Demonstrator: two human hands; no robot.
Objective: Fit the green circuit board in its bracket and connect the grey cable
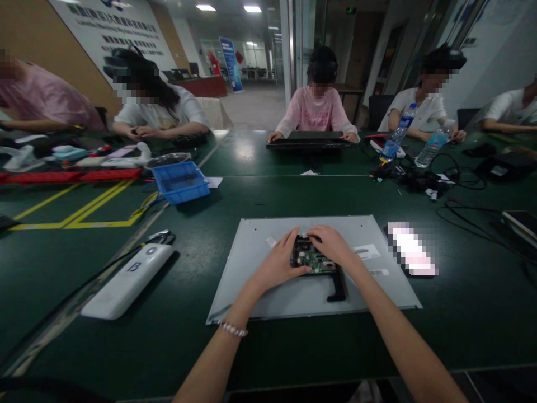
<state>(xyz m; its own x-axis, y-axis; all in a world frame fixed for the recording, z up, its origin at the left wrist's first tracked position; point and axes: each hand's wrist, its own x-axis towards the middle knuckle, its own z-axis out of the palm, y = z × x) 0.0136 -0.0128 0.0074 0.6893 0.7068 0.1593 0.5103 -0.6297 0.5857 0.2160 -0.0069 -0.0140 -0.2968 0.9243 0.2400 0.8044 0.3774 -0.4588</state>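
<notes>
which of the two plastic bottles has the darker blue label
The left bottle, the one nearer the person in pink: its label is deep blue, while the right bottle wears a paler, light blue one.

Dim room; glare on tabletop point(201, 257)

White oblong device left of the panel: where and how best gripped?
Probably at mid-length, from above, fingers and thumb on its long sides: the white oblong device lies flat, longer than wide, and cables crowd its far end.
</notes>
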